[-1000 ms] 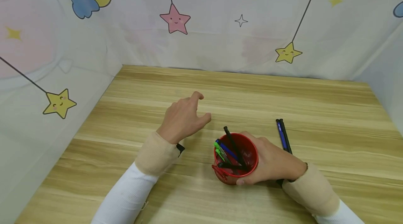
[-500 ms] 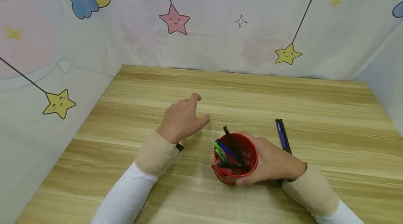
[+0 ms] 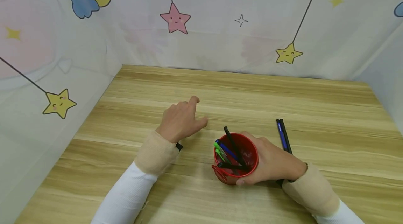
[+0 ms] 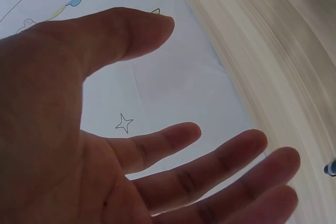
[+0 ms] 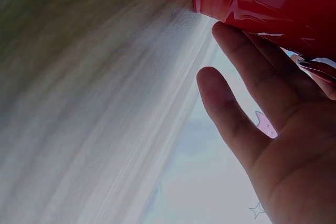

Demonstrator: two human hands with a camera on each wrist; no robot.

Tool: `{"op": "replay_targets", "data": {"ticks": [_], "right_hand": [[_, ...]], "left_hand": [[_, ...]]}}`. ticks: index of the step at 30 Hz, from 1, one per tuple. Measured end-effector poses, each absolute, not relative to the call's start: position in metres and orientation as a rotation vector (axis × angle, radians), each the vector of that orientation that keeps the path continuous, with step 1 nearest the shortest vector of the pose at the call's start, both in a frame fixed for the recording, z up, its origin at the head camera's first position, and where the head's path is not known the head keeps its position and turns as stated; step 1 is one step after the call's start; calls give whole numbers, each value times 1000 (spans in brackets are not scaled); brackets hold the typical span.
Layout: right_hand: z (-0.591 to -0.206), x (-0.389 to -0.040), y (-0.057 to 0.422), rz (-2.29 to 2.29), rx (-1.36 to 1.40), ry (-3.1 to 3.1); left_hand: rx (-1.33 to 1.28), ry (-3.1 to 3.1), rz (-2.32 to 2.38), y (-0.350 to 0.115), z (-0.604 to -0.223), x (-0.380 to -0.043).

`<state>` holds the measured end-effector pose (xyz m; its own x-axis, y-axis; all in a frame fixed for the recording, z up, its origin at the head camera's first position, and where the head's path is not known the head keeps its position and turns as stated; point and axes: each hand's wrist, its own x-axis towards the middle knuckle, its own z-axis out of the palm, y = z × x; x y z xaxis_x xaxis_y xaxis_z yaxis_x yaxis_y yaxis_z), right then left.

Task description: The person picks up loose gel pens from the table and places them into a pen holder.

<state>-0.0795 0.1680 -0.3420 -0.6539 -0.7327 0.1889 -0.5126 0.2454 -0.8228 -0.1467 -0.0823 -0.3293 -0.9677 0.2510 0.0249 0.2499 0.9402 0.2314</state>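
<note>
My right hand (image 3: 272, 159) grips a small red bucket (image 3: 227, 180) from its right side, thumb on the near side and fingers toward the far side. Inside the bucket lean several pens: two bright green-topped pens (image 3: 219, 149), a blue pen (image 3: 229, 151), a tall black pen (image 3: 231, 140) and another black pen (image 3: 229, 165) lying toward the near rim. In the right wrist view, fingers run along the glossy red wall, and the little finger stands away from it. My left hand (image 3: 179, 120) hovers left of the bucket, holding nothing, thumb and fingers spread apart.
On the wooden table (image 3: 195, 84), right of the bucket, a blue pen (image 3: 281, 134) and a black pen (image 3: 285, 136) lie side by side, near ends hidden by the right hand. A printed white cloth (image 3: 214, 45) stands along the back and left edges.
My left hand has drifted slightly toward me and to the left. The right hand, the bucket and the pens look unchanged.
</note>
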Motion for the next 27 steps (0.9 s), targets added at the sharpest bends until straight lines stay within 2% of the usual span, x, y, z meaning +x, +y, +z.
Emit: {"op": "replay_targets", "data": {"ticks": [27], "right_hand": [[-346, -82, 169, -1378, -1210, 2277]], "left_hand": [[249, 3120, 191, -88, -339, -154]]}}
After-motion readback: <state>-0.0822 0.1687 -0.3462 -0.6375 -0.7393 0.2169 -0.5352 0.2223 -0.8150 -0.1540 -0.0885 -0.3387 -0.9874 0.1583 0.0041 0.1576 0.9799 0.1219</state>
